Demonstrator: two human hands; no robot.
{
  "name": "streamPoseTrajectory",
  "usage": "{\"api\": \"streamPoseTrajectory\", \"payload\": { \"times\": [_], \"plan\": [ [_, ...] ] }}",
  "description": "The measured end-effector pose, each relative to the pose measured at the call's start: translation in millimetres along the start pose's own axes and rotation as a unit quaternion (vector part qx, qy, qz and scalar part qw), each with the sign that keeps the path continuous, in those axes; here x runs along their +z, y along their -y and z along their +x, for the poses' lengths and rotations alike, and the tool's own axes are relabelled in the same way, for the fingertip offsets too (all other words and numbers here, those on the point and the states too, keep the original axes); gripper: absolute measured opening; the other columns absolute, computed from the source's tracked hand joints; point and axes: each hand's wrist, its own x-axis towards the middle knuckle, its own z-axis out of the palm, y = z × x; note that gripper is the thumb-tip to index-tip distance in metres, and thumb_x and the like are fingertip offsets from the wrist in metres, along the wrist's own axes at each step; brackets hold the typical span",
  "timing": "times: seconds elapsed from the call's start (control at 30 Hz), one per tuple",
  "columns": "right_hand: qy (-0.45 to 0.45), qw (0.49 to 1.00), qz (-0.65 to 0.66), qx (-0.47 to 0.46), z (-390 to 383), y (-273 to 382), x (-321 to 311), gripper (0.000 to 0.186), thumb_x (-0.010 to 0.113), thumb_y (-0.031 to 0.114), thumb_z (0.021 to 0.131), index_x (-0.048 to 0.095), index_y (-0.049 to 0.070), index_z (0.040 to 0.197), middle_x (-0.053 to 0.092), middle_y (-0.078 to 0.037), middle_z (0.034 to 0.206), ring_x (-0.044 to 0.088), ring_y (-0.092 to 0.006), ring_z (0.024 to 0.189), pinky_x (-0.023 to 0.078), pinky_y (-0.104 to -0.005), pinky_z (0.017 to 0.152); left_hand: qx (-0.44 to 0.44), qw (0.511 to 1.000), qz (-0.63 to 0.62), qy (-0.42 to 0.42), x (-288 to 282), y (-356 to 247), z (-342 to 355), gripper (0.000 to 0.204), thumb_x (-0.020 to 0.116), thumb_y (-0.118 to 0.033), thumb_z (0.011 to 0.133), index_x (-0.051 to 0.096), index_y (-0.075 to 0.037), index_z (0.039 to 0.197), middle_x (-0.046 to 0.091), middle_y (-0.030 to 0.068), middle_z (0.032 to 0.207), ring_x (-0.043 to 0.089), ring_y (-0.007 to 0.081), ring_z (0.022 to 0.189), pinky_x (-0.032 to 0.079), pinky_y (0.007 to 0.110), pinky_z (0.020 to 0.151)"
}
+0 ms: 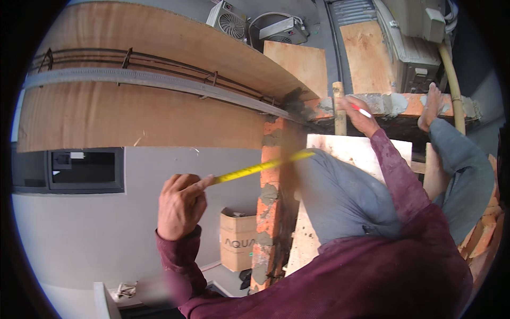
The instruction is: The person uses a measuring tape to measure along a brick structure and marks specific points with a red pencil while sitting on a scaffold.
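Observation:
My left hand (183,204) is closed with its fingertips on a yellow tape measure (249,171). The blade stretches rightward across the brick column to near my raised knee; its case does not show. Farther right, my right hand (361,114) has its fingers curled beside an upright bamboo pole (340,119). A slim red-and-white pen (360,110) sticks out from between those fingers. The hand seems to touch the pole, though its fingertips are partly hidden.
A long plywood panel (159,125) with steel rebar (154,56) and a grey metal bar (143,78) spans the upper left. A mortared brick column (268,212) stands in the middle. Below are a cardboard box (236,239) and a window (85,170). Outdoor air-conditioner units (228,22) sit beyond.

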Motion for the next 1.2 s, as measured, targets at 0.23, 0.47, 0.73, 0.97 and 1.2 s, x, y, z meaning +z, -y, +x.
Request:
{"api": "streamPoseTrajectory", "payload": {
  "times": [0.23, 0.47, 0.73, 0.97, 1.2],
  "plan": [
    [0.302, 0.872, -0.308, -0.234, -60.0, 161.2, 22.5, 0.028, 0.067, 0.032, 0.084, 0.066, 0.005, 0.087, 0.065, -0.017, 0.075, 0.065, -0.0370, 0.076, 0.050, -0.0463, 0.069, 0.042, 0.956, -0.291, 0.008, 107.6, -30.5, 14.9, 0.035, 0.057, -0.003, 0.073, 0.071, -0.004, 0.105, 0.061, 0.0139, 0.078, 0.059, 0.0316, 0.076, 0.049, 0.040, 0.072],
    [0.462, 0.770, -0.430, -0.095, -93.2, 175.2, 16.1, 0.012, 0.063, 0.016, 0.074, 0.068, 0.009, 0.081, 0.065, -0.016, 0.072, 0.066, -0.0368, 0.072, 0.051, -0.0484, 0.066, -0.018, 0.760, -0.645, 0.077, 226.6, -85.6, 2.0, 0.039, 0.061, -0.010, 0.085, 0.063, -0.001, 0.123, 0.067, 0.0059, 0.096, 0.062, 0.0156, 0.090, 0.048, 0.028, 0.089],
    [0.595, 0.651, -0.470, 0.010, -138.4, 217.6, -28.6, 0.018, 0.062, 0.018, 0.076, 0.069, 0.011, 0.091, 0.068, -0.012, 0.082, 0.066, -0.0325, 0.084, 0.051, -0.0452, 0.073, 0.017, 0.213, -0.941, 0.261, 284.4, -176.6, -65.7, 0.073, 0.073, -0.030, 0.082, 0.040, 0.003, 0.137, 0.055, 0.0139, 0.125, 0.058, 0.0192, 0.111, 0.047, 0.029, 0.095],
    [0.413, 0.750, -0.511, -0.075, -134.8, 230.0, -0.9, 0.004, 0.062, 0.013, 0.076, 0.062, 0.010, 0.078, 0.059, -0.011, 0.074, 0.063, -0.0319, 0.071, 0.049, -0.0440, 0.062, -0.111, 0.187, -0.975, -0.040, 297.7, -160.6, -47.4, 0.058, 0.070, -0.019, 0.088, 0.039, -0.008, 0.136, 0.057, 0.0117, 0.120, 0.060, 0.0220, 0.105, 0.053, 0.036, 0.089],
    [0.230, 0.770, -0.559, -0.207, -126.6, 257.1, 48.1, 0.009, 0.060, 0.011, 0.079, 0.059, 0.004, 0.086, 0.058, -0.018, 0.081, 0.062, -0.0361, 0.066, 0.048, -0.0471, 0.057, -0.165, 0.175, -0.935, -0.261, 243.3, -137.9, 27.1, 0.048, 0.058, -0.007, 0.096, 0.034, -0.010, 0.137, 0.056, 0.0076, 0.108, 0.063, 0.0224, 0.099, 0.059, 0.036, 0.082]
  ]
}}
